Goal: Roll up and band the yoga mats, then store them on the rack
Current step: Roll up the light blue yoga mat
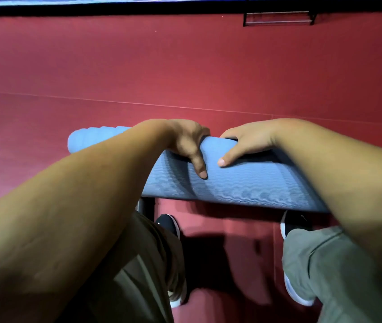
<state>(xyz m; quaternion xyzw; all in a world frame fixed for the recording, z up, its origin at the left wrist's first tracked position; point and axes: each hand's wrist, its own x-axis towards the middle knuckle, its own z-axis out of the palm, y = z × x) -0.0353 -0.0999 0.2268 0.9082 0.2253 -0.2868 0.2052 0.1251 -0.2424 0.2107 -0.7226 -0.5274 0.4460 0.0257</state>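
The left hand (186, 145) and right hand (247, 143) gripped the rolled blue yoga mat (243, 185) close together, fingers curled over its far side and thumbs on the near side. Beneath the hands, dark shoes (168, 223) stood on the red floor (138, 66). Far beyond the right hand was a black metal rack (278, 18).

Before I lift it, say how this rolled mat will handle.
Probably grippy: the blue mat is ribbed. Likely to roll, being cylindrical. No band shows, so it may unroll if the left hand and right hand release.

The red floor (185, 66) bears the person's two shoes (168, 226), with a black rack (278, 18) at its far edge.
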